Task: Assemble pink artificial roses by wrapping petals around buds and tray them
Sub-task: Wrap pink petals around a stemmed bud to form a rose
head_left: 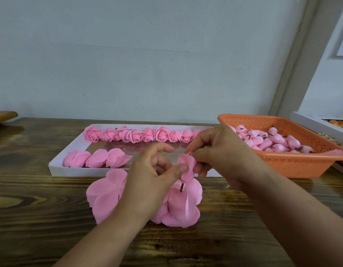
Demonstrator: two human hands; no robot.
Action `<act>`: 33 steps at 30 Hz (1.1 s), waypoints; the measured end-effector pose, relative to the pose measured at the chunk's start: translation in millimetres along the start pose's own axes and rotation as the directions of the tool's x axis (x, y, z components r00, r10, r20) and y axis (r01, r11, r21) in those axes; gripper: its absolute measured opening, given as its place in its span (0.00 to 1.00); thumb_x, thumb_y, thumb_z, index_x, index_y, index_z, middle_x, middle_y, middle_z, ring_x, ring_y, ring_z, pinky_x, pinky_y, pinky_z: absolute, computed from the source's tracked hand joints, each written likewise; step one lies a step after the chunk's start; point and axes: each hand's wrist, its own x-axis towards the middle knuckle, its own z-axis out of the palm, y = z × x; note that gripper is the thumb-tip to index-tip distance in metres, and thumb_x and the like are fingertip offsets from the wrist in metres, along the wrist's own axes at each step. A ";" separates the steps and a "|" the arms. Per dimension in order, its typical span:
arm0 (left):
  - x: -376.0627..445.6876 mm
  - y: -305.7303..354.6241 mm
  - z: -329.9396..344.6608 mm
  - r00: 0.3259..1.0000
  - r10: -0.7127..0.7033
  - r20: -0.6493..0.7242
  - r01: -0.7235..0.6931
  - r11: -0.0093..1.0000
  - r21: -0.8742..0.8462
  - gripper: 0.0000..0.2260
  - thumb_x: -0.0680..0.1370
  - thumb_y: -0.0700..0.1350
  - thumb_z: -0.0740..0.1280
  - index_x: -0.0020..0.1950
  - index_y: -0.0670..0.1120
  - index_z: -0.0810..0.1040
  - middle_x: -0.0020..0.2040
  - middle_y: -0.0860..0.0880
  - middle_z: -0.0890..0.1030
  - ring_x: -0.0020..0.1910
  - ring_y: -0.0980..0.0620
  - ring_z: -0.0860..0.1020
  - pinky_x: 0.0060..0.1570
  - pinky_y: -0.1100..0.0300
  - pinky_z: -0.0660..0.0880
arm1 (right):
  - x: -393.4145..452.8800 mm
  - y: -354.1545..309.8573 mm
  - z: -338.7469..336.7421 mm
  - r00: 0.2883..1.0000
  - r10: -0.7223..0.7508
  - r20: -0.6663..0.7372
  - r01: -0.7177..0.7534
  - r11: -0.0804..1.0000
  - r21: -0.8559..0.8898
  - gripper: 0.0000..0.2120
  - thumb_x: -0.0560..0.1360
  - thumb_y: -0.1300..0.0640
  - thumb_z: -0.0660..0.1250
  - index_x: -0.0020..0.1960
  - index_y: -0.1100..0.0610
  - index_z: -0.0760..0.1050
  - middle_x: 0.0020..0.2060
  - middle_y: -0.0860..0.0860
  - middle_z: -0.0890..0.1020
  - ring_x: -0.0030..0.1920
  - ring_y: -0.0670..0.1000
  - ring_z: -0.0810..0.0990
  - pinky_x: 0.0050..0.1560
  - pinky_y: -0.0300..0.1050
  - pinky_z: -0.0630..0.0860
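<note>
Our left hand [151, 170]: centre of the frame, forearm entering from the lower left, fingers curled, thumb pressed sideways toward the right. Our right hand [220, 151]: just right of centre, forearm entering from the lower right, back of hand up, fingertips pinched together, nearly meeting our left thumb.

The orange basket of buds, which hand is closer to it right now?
Right. The right hand is just in front of the orange basket, beside its left corner; the left hand is farther left, by the loose petals. Both pinch the rose being wrapped.
</note>
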 end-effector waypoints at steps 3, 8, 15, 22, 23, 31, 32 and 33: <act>-2.7 0.9 7.6 0.983 0.116 -0.142 -0.090 0.981 0.174 0.11 0.69 0.43 0.75 0.39 0.55 0.74 0.33 0.56 0.78 0.30 0.61 0.75 0.29 0.68 0.72 | 1.4 0.5 3.0 0.999 0.023 -0.027 -0.022 0.999 0.031 0.09 0.67 0.74 0.63 0.34 0.64 0.77 0.23 0.60 0.79 0.23 0.54 0.76 0.28 0.46 0.76; -6.3 -0.7 17.1 0.975 0.206 -0.082 -0.172 0.936 0.307 0.09 0.75 0.37 0.69 0.48 0.49 0.85 0.40 0.66 0.78 0.47 0.67 0.77 0.42 0.77 0.70 | 4.8 0.2 9.1 0.995 0.080 -0.060 -0.076 0.995 0.072 0.07 0.67 0.76 0.61 0.35 0.69 0.75 0.19 0.57 0.76 0.20 0.52 0.74 0.22 0.39 0.74; -7.5 -3.1 13.8 0.978 -0.194 0.081 0.201 0.974 -0.102 0.10 0.79 0.43 0.64 0.51 0.54 0.84 0.44 0.58 0.85 0.45 0.62 0.82 0.40 0.72 0.75 | 4.8 3.7 6.2 0.971 0.221 0.093 -0.238 0.936 0.259 0.08 0.71 0.75 0.61 0.37 0.69 0.77 0.25 0.59 0.77 0.22 0.50 0.77 0.25 0.39 0.76; -3.9 -1.7 6.9 0.877 -0.397 0.270 0.477 0.783 -0.399 0.07 0.74 0.42 0.68 0.46 0.45 0.86 0.45 0.45 0.86 0.41 0.52 0.83 0.38 0.63 0.79 | 1.2 3.2 -10.6 0.936 0.223 0.274 -0.299 0.913 0.277 0.07 0.68 0.77 0.65 0.43 0.70 0.79 0.30 0.61 0.82 0.29 0.52 0.82 0.29 0.37 0.78; -3.2 -1.1 7.6 0.874 -0.400 0.277 0.483 0.777 -0.404 0.08 0.71 0.43 0.68 0.45 0.46 0.86 0.44 0.45 0.86 0.40 0.52 0.83 0.38 0.62 0.79 | 1.0 2.6 -9.6 0.947 0.215 0.238 -0.273 0.930 0.246 0.06 0.68 0.77 0.66 0.43 0.71 0.78 0.29 0.61 0.82 0.28 0.51 0.81 0.29 0.38 0.78; 0.6 3.4 7.7 0.866 -0.425 0.262 0.498 0.779 -0.382 0.08 0.77 0.40 0.66 0.47 0.42 0.85 0.42 0.44 0.86 0.35 0.53 0.83 0.31 0.65 0.76 | 8.0 -3.1 -3.0 0.993 0.073 0.090 -0.071 0.997 -0.028 0.09 0.67 0.73 0.70 0.35 0.60 0.79 0.21 0.52 0.77 0.23 0.49 0.74 0.23 0.39 0.72; 0.3 3.7 7.5 0.867 -0.423 0.263 0.496 0.781 -0.379 0.07 0.77 0.39 0.66 0.47 0.42 0.85 0.41 0.44 0.86 0.34 0.53 0.83 0.30 0.65 0.76 | 8.1 -3.5 -2.1 0.993 0.065 0.096 -0.062 0.997 -0.039 0.09 0.67 0.72 0.70 0.36 0.60 0.79 0.21 0.51 0.77 0.22 0.47 0.74 0.23 0.38 0.72; -0.2 3.8 7.2 0.867 -0.423 0.264 0.496 0.783 -0.375 0.07 0.77 0.39 0.66 0.47 0.41 0.84 0.41 0.44 0.86 0.34 0.53 0.83 0.30 0.65 0.76 | 8.2 -3.9 -1.4 0.993 0.061 0.098 -0.057 0.997 -0.051 0.08 0.67 0.72 0.70 0.36 0.60 0.79 0.21 0.50 0.77 0.22 0.46 0.74 0.22 0.37 0.72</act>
